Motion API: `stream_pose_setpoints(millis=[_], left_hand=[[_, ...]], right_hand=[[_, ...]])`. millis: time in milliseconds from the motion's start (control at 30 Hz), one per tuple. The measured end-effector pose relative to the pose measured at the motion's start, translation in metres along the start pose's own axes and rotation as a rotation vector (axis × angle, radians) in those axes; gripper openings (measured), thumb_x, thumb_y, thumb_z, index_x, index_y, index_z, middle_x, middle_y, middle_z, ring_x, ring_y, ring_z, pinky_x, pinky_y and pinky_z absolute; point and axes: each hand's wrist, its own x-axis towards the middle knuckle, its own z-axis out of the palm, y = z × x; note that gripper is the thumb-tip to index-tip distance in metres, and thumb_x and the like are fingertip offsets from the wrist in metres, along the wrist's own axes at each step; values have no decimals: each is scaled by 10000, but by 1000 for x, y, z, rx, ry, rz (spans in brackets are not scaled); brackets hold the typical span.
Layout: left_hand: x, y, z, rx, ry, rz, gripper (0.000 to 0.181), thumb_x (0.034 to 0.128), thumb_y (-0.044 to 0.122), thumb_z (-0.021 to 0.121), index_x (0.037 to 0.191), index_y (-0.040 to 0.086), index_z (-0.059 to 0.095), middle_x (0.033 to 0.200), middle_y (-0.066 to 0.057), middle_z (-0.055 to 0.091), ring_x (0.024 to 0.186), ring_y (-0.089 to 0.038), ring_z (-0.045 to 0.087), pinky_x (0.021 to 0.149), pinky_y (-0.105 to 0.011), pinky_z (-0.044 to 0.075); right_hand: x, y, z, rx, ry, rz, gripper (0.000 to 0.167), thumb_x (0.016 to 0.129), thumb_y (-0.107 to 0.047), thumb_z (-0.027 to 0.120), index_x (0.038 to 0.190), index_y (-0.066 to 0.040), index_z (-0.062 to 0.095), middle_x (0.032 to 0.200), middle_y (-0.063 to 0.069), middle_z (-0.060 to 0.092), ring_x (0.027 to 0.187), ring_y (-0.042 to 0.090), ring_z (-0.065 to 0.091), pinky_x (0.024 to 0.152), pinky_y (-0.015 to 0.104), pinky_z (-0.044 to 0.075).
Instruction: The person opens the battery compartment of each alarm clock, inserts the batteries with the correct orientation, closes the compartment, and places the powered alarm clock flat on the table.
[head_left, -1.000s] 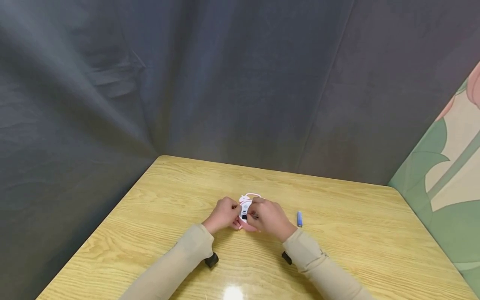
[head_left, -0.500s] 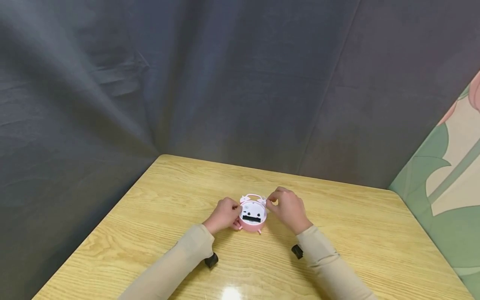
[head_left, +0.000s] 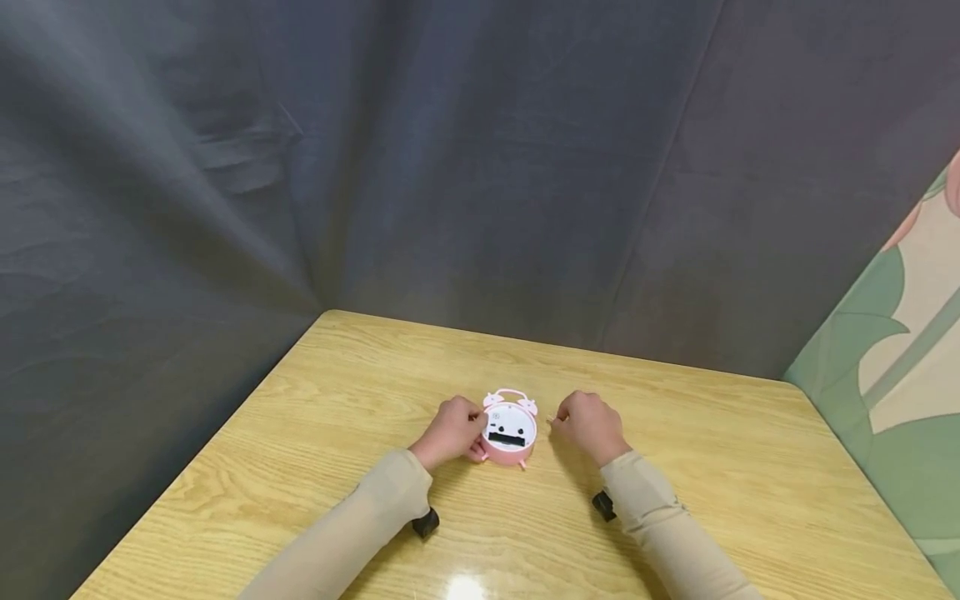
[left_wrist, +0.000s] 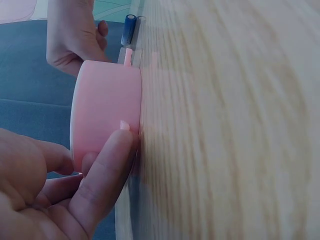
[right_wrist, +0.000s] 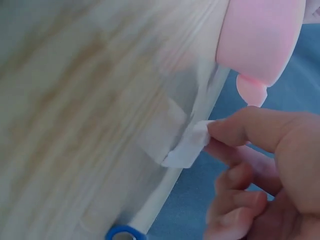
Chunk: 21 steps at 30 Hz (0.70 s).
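A pink twin-bell alarm clock (head_left: 512,416) lies on the table with its white back up. Its battery slot (head_left: 507,439) shows dark, below two small black knobs. My left hand (head_left: 452,429) grips the clock's left rim; in the left wrist view its fingers hold the pink side (left_wrist: 107,100) near one foot. To the right of the clock, my right hand (head_left: 591,423) pinches a small white battery cover (right_wrist: 189,147) between thumb and forefinger, low over the table. A blue battery (left_wrist: 129,29) lies beyond the clock in the left wrist view; the right hand hides it in the head view.
The wooden table (head_left: 360,375) meets a dark curtain (head_left: 480,167) at its back and left. A leaf-patterned cloth (head_left: 885,400) hangs along the right side. Black wrist straps (head_left: 425,522) sit below both sleeves.
My right hand has moved off the clock's back to the right, carrying the white cover, and then lowered toward the table. The dark battery slot has come into view. My left hand stays on the rim.
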Motion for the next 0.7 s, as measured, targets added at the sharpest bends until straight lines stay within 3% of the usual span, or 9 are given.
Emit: stream_pose_setpoints(millis=[267, 433, 533, 700], left_hand=[[1, -5, -2, -3, 0, 3, 295, 987, 29, 485, 741, -40, 634, 615, -125, 611, 484, -148, 626, 500, -284, 608], [0, -6, -3, 0, 11, -11, 286, 985, 27, 493, 746, -43, 635, 621, -129, 611, 487, -158, 629, 502, -293, 610], [0, -4, -3, -6, 6, -4, 282, 989, 34, 493, 765, -41, 646, 635, -133, 619, 494, -159, 634, 508, -295, 613], [0, -3, -3, -9, -1, 10, 270, 984, 32, 493, 782, -45, 655, 642, -133, 621, 497, -153, 639, 507, -290, 612]], right_hand=[[2, 0, 6, 33, -43, 23, 57, 804, -184, 737, 752, -161, 743, 804, 17, 685, 719, 199, 601, 521, 365, 495], [-1, 6, -4, 89, -41, 78, 106, 825, -174, 700, 891, -106, 749, 800, 42, 659, 674, 192, 577, 493, 336, 468], [-4, 12, -13, 82, -58, 127, 217, 874, -203, 678, 1024, -54, 727, 882, 105, 696, 659, 207, 594, 486, 343, 486], [-8, 22, -19, 32, -81, 188, 422, 896, -250, 626, 1209, 33, 639, 1140, 247, 669, 823, 307, 653, 562, 425, 539]])
